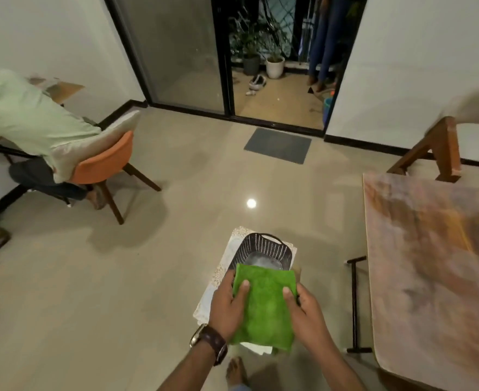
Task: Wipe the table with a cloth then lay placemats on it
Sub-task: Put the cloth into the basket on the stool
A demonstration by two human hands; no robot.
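Both hands, left (pixel 228 304) and right (pixel 306 309), pinch the cloth (pixel 263 303) by its side edges; it looks soft, light and floppy.

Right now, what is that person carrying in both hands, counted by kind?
Green cloth: 1
Dark slotted basket: 1
Pale patterned placemats: a stack, at least 1; the count is hidden
Total: 3 kinds, held by the left hand and right hand.

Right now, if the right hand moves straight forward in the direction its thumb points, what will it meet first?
Probably the black basket: the right hand grips the green cloth, thumb pointing up-frame toward the basket's near rim. Depth is unclear, so it might pass above.
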